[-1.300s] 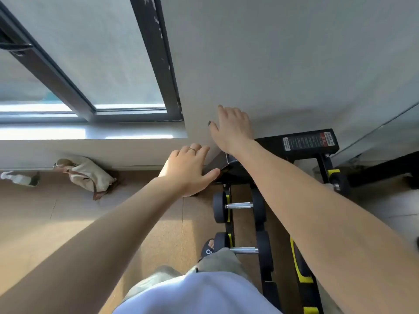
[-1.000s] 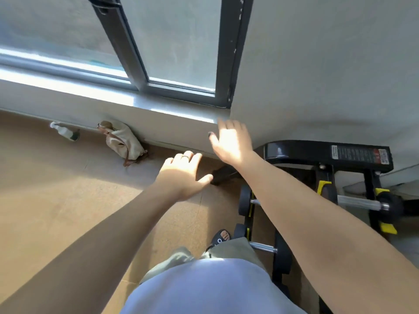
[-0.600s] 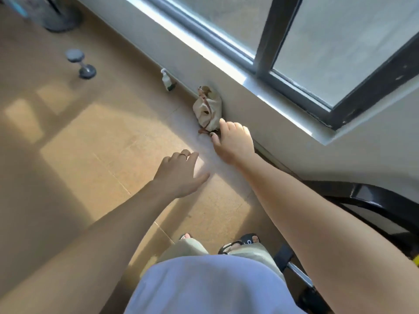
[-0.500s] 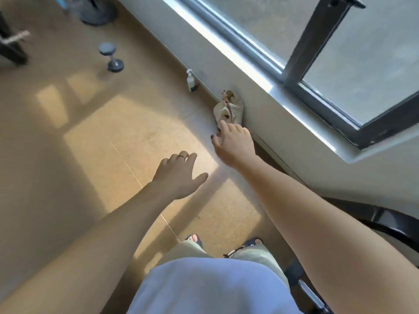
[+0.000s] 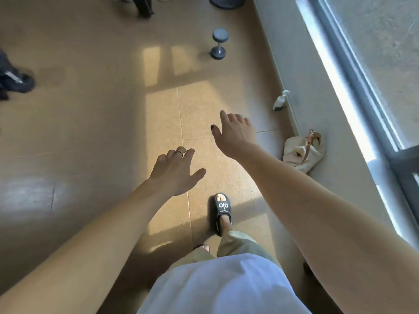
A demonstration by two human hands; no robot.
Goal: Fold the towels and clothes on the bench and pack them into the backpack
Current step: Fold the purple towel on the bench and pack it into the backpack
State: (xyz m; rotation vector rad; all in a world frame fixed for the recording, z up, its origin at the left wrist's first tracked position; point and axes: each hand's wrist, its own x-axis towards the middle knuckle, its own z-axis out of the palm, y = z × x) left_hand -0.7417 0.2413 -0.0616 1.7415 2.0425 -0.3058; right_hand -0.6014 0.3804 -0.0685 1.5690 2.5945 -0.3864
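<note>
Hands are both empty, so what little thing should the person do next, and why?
Probably keep walking and looking for the bench. The left hand and right hand hold nothing, and only floor, a dumbbell and a cream bag by the wall show; no towels or backpack are visible.

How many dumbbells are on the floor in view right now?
1: a grey dumbbell stands on end on the floor ahead, near the wall, beyond the pump bottle and cream bag. Others may lie outside the frame.

Both bare arms reach forward, left hand (image 5: 175,171) and right hand (image 5: 234,134) empty, fingers relaxed
</note>
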